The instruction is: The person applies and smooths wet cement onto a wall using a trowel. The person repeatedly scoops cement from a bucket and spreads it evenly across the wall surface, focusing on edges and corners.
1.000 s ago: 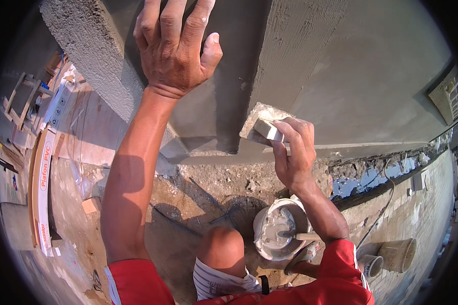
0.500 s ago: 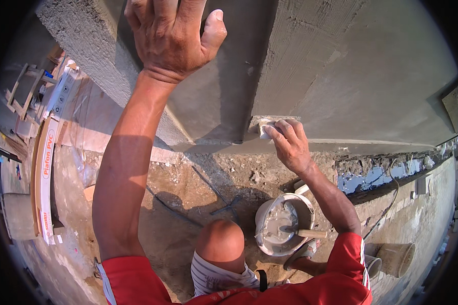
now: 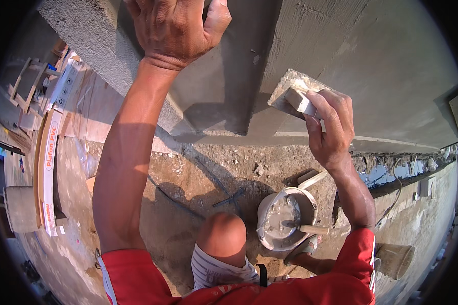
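Observation:
My right hand [image 3: 336,129] grips a plastering float [image 3: 288,83] by its pale block handle. The float's flat, mortar-smeared plate is tilted, and I cannot tell whether it touches the grey plastered wall [image 3: 392,76] behind it. At the top left, my left hand [image 3: 175,33] is raised in front of the wall's recess, thumb spread away; the fingertips are cut off by the picture's edge, and contact with the wall is unclear. A white bucket [image 3: 304,207] of wet grey mortar [image 3: 280,217] stands below my right forearm, with a wooden-handled trowel [image 3: 314,230] lying in it.
Dark strips [image 3: 175,201] lie on the rough dirt by my knee. A water-filled trench [image 3: 387,175] runs along the wall's foot at the right. Farther back on the right is a second bucket [image 3: 394,259]. A long carton [image 3: 50,168] and a wooden frame [image 3: 30,89] are at the left.
My right hand has moved right and up with the float, away from the wall's lower corner, and the float has turned to a slant. The left hand has shifted slightly upward.

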Demonstrator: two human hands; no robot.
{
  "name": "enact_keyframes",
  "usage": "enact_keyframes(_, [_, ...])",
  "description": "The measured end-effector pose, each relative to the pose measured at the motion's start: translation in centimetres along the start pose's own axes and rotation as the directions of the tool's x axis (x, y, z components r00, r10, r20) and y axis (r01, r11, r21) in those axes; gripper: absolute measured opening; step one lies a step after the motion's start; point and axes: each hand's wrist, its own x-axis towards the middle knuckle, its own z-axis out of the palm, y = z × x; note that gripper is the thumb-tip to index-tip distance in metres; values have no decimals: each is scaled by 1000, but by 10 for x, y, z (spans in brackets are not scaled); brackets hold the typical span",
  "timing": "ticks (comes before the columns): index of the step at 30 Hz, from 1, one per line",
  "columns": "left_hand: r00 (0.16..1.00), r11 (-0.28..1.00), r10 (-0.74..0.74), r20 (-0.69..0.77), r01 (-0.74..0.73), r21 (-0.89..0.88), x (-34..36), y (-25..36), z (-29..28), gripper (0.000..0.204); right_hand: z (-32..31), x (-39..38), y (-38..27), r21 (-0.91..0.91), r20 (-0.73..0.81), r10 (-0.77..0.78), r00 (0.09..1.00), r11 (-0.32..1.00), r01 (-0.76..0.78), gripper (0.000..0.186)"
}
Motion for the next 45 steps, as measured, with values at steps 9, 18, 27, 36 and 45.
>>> enact_keyframes(9, [994, 996, 75, -74, -70, 56, -6, -13, 13, 53, 74, -70, 13, -50, 211, -47, 976, 997, 58, 56])
enact_keyframes(18, [996, 997, 73, -51, -71, 44, -4, -10, 9, 53, 155, -227, 5, 94, 543, 69, 837, 985, -143, 41])
enact_keyframes(27, [977, 982, -149, 151, 164, -93, 1, 15, -14, 52, 34, -95, -20, 590, 793, 336, 508, -629, -506, 59])
enact_keyframes(36, [967, 971, -173, 185, 199, -131, 1, 14, -14, 52, -56, 59, -1, 531, 6, 370, 929, 786, -316, 38])
enact_keyframes(45, [962, 959, -200, 184, 231, -167, 1, 7, -20, 54, -31, 99, -4, -292, 124, -170, 978, 935, 199, 41])
